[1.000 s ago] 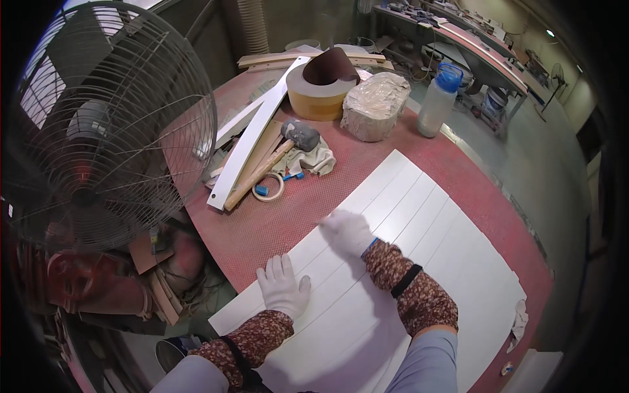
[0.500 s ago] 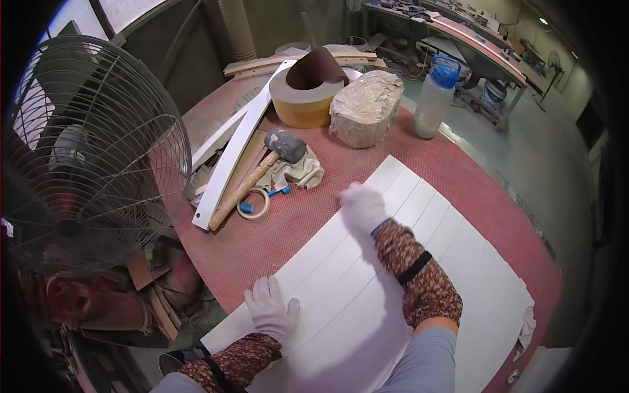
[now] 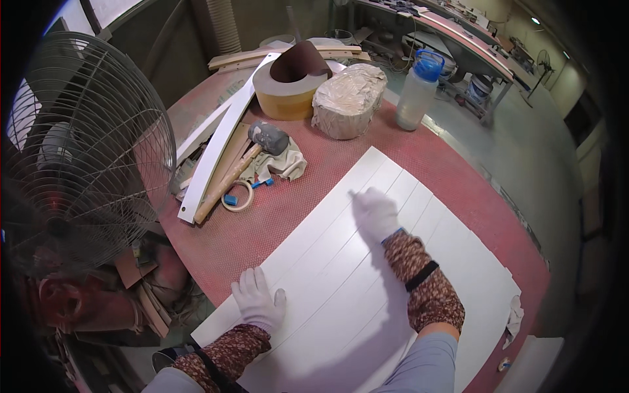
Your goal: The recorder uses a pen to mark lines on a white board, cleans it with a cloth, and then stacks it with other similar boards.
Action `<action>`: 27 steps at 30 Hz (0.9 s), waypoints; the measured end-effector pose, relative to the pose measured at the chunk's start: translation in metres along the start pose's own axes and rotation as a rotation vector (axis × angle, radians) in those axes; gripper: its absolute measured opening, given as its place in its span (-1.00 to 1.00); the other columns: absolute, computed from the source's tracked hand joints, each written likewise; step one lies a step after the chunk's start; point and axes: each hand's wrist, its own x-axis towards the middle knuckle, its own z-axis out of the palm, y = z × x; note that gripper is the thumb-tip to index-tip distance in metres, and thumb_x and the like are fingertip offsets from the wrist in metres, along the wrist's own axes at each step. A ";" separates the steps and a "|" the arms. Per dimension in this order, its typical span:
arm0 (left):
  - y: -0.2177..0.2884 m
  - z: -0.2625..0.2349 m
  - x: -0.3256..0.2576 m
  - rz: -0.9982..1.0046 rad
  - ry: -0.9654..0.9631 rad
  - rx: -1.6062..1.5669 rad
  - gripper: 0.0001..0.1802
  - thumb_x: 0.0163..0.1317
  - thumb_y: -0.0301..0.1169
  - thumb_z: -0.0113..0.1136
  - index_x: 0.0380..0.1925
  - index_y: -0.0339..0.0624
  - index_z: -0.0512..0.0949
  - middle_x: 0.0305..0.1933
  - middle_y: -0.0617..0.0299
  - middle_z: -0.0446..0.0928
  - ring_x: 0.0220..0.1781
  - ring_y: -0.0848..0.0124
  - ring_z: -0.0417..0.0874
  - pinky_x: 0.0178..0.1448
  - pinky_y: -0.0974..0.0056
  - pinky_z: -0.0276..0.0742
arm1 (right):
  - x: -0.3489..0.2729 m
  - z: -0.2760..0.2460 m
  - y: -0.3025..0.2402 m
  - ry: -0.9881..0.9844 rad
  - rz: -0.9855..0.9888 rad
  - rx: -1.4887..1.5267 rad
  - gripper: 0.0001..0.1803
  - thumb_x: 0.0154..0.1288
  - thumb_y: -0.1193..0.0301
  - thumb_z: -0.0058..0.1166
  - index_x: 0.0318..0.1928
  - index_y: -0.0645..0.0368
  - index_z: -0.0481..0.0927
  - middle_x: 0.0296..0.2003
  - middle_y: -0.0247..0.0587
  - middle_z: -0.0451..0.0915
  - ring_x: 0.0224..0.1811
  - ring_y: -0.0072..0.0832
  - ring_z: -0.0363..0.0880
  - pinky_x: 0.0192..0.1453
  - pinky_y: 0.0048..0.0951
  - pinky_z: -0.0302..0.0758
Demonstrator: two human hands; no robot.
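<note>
Panel [image 3: 327,278] beneath left fingers [image 3: 248,280], right fingers [image 3: 368,200] too.

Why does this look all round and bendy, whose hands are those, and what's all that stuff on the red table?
There's no robot here, just a person. A camera on their head looks down, and its wide lens bends straight edges. The left hand and right hand wear whitish gloves. The left one rests flat on a white panel with long lines across it. The right one is curled over the panel; I can't tell whether it holds something small. Also on the red table are a mallet, a ring of tape, a big wide roll and a blue-lidded bottle. The wire cage at the left belongs to a fan.
</note>
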 end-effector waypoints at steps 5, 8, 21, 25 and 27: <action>0.001 0.004 0.001 0.003 -0.006 -0.016 -0.09 0.14 -0.09 0.34 0.35 -0.55 0.32 0.32 -0.26 0.37 0.41 -0.15 0.34 0.46 -0.33 0.16 | 0.014 0.006 0.052 0.107 0.236 -0.048 -0.64 0.53 0.18 0.00 -0.16 0.17 0.74 -0.24 0.13 0.69 -0.16 0.07 0.73 0.03 0.07 0.63; 0.010 0.004 0.004 -0.026 -0.033 -0.049 -0.09 0.13 -0.10 0.35 0.35 -0.54 0.33 0.33 -0.26 0.37 0.41 -0.15 0.34 0.47 -0.33 0.15 | 0.037 -0.030 0.141 0.079 0.724 0.085 -0.65 0.55 0.20 0.02 -0.09 0.21 0.74 -0.15 0.10 0.71 -0.05 0.05 0.73 0.13 -0.01 0.62; -0.001 0.004 0.006 -0.064 -0.070 -0.049 -0.07 0.13 -0.10 0.34 0.37 -0.54 0.29 0.33 -0.27 0.35 0.44 -0.14 0.32 0.47 -0.30 0.14 | 0.050 -0.018 0.073 -0.041 0.522 -0.039 -0.70 0.53 0.27 0.02 -0.02 0.08 0.78 -0.05 0.03 0.70 0.06 -0.02 0.73 0.18 -0.06 0.66; 0.010 0.004 0.006 -0.019 -0.058 -0.089 -0.07 0.16 -0.08 0.31 0.37 -0.56 0.30 0.35 -0.28 0.35 0.45 -0.18 0.31 0.49 -0.35 0.13 | 0.043 -0.001 0.127 0.110 0.564 -0.149 -0.71 0.51 0.26 0.06 -0.03 0.10 0.78 -0.03 0.01 0.71 0.05 -0.03 0.74 0.17 -0.03 0.66; 0.000 0.004 0.003 -0.038 -0.054 -0.047 -0.07 0.16 -0.07 0.31 0.37 -0.56 0.30 0.35 -0.27 0.35 0.44 -0.17 0.32 0.47 -0.35 0.15 | 0.048 -0.007 0.094 0.099 0.644 -0.049 -0.68 0.51 0.23 0.02 -0.06 0.12 0.76 -0.05 0.01 0.70 0.04 -0.02 0.73 0.19 0.00 0.64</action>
